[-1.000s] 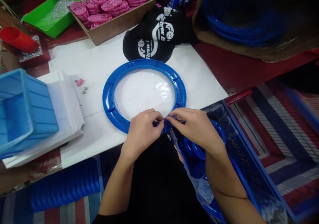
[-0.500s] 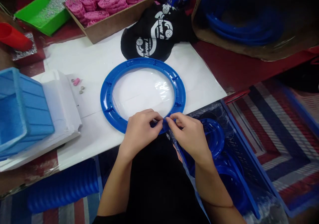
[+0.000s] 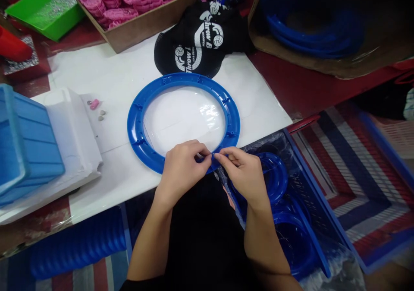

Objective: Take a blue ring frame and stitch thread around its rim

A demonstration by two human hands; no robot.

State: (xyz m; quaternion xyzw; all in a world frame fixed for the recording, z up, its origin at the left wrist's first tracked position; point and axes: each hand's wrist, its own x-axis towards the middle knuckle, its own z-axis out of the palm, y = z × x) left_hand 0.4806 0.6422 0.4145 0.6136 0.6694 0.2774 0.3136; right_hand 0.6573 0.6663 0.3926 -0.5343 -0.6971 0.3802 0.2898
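Note:
A blue plastic ring [image 3: 137, 122] lies on the white table covering, its ribbed channel side facing up. My left hand [image 3: 186, 163] and my right hand [image 3: 242, 170] meet over the ring's near edge, fingertips almost touching. Both are closed in a pinch. Between the fingertips is something tiny and thin that I cannot make out. Past the ring's far edge lies a black mesh cloth [image 3: 200, 40] with white "Throw B..." print. A small pink piece [image 3: 94, 104] and several little grey bits rest on the sheet to the left.
A cardboard box [image 3: 155, 21] of pink pieces and a green tray [image 3: 48, 8] of small metal parts stand at the back. A light blue bin [image 3: 35, 140] is at left. Blue rings fill a crate [image 3: 317, 183] at lower right. A carton [image 3: 330, 66] stands at upper right.
The whole view has shifted slightly, so the table's things sit a little further left and up. Both hands keep their pinch at the ring's near edge.

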